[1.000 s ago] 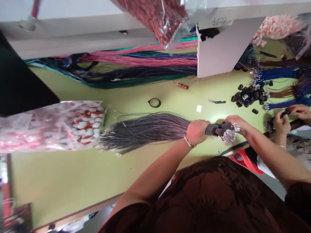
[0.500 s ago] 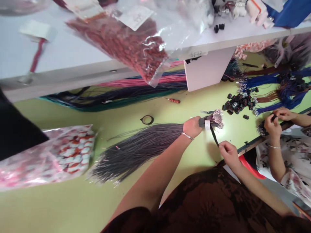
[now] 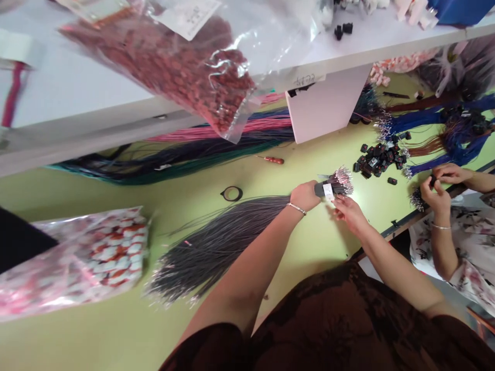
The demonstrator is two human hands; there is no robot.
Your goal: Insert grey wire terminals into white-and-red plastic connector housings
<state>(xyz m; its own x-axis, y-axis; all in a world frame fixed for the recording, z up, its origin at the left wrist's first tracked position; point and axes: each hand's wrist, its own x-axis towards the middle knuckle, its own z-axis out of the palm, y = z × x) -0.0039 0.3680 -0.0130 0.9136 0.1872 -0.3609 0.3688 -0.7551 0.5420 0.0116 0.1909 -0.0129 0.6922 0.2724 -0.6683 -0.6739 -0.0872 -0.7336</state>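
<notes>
The left hand [image 3: 304, 195] has its fingers wrapped firmly round a bundle of grey wires [image 3: 224, 237], just behind a dark band [image 3: 319, 189] about its neck. Taking that hand as the middle of the dial, with twelve away from the person, the right hand [image 3: 350, 212] sits at four, fingers half curled beside a white label [image 3: 328, 192] on the bundle; I can't tell whether they pinch anything. The bundle's shiny tips [image 3: 344, 180] poke out towards two, and its long tail fans across the green table [image 3: 294, 252] to eight. Farther off, a roll of tape [image 3: 232, 194] lies at nine, a red-handled screwdriver [image 3: 274, 160] near eleven, a heap of black plastic pieces [image 3: 379, 158] at two, and a co-worker's hands [image 3: 439, 198] at three.
</notes>
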